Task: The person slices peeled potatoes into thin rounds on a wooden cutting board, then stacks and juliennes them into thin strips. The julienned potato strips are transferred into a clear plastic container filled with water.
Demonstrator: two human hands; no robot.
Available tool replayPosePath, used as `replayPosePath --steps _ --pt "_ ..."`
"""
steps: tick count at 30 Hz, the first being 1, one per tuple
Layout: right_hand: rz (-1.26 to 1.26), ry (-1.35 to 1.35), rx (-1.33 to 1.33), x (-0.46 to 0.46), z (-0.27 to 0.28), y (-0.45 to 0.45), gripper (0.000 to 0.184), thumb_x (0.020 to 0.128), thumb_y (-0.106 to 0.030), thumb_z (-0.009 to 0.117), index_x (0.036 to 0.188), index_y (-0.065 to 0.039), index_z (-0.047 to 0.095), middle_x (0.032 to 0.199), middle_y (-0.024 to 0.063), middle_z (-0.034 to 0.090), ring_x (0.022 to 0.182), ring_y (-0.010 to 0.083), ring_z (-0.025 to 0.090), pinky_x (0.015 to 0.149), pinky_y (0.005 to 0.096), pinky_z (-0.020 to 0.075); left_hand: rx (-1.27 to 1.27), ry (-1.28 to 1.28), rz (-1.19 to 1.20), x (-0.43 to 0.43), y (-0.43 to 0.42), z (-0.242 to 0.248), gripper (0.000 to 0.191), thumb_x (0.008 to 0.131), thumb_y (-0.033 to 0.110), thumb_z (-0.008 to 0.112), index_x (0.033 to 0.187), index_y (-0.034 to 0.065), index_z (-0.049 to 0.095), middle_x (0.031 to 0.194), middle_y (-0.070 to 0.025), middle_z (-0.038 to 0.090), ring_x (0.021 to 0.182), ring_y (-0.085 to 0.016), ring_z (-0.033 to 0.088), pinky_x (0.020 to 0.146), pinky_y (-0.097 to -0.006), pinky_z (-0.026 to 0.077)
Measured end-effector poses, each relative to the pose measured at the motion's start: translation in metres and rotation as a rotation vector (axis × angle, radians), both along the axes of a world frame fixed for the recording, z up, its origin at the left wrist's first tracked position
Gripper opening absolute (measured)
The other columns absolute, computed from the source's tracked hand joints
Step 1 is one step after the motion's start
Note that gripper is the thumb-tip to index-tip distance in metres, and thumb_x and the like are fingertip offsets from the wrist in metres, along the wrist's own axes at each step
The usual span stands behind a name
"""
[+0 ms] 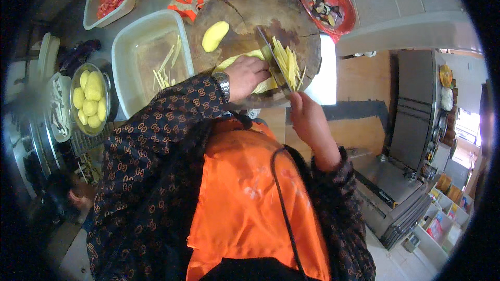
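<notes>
On a round wooden chopping block (pixel 250 4), my left hand (pixel 248 76) rests with curled fingers on a spread of thin yellow potato slices (pixel 230 60). My right hand (pixel 306 115) grips a kitchen knife (pixel 273 52) at the block's near right edge; its handle is hidden in the fist. The blade stands on edge just right of the slices and my left fingers. Cut potato strips (pixel 288 62) lie along the blade's right side. Farther back on the block is a whole peeled potato (pixel 215 37). Left of the block, a pale plastic tub (pixel 119 54) holds a few strips.
A metal bowl (pixel 106 125) holds several peeled potatoes. A tub of chopped red pieces (pixel 113 0) stands at back left, and a red basin (pixel 347 8) with scraps at back right. An orange-striped cloth (pixel 187 0) touches the block. Another person's head (pixel 70 195) is at lower left.
</notes>
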State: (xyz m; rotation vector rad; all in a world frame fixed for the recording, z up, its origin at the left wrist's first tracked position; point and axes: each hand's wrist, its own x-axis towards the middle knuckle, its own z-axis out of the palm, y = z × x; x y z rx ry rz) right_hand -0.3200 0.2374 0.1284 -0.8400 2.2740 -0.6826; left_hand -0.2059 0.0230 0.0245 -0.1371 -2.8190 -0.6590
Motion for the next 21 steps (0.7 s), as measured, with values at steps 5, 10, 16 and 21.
replayPosePath --steps 5,10,16,21 --pt "0.019 0.041 0.054 0.003 0.001 -0.0006 0.044 0.111 -0.036 0.046 0.113 0.003 0.064 0.077 0.0259 0.064 0.069 0.0442 0.06 0.071 0.0493 0.0511 0.024 -0.024 0.014 -0.0014 0.0001 -0.0022 0.038 0.085 0.017 0.061 0.121 0.0089 0.069 0.122 -0.0084 0.064 0.12 -0.029 0.058 0.1 -0.0432 0.045" --pt "-0.046 -0.08 0.095 0.0034 -0.0048 -0.0011 0.044 0.111 -0.038 0.046 0.114 0.002 0.064 0.077 0.0264 0.063 0.072 0.0474 0.059 0.072 0.0492 0.0516 0.069 0.005 0.018 0.0005 -0.0003 -0.0021 0.038 0.086 0.016 0.059 0.122 0.0079 0.069 0.12 -0.0074 0.065 0.116 -0.029 0.06 0.099 -0.0446 0.045" --pt "0.088 0.048 -0.058 0.003 -0.0033 -0.0029 0.043 0.111 -0.038 0.045 0.113 -0.001 0.066 0.065 0.0111 0.059 0.055 0.0234 0.059 0.056 0.0394 0.0483 0.017 0.049 0.037 -0.0021 0.0007 -0.0057 0.033 0.085 0.014 0.062 0.115 0.0064 0.071 0.109 -0.0097 0.066 0.106 -0.032 0.061 0.092 -0.0456 0.048" --pt "-0.03 -0.033 0.049 0.0043 0.002 -0.0066 0.047 0.111 -0.04 0.045 0.105 0.003 0.064 0.066 0.0154 0.06 0.06 0.0304 0.059 0.062 0.0431 0.0491 0.05 -0.015 0.053 0.0015 0.0035 -0.0047 0.033 0.089 0.015 0.057 0.118 0.0068 0.07 0.116 -0.0077 0.066 0.115 -0.028 0.061 0.1 -0.044 0.045"
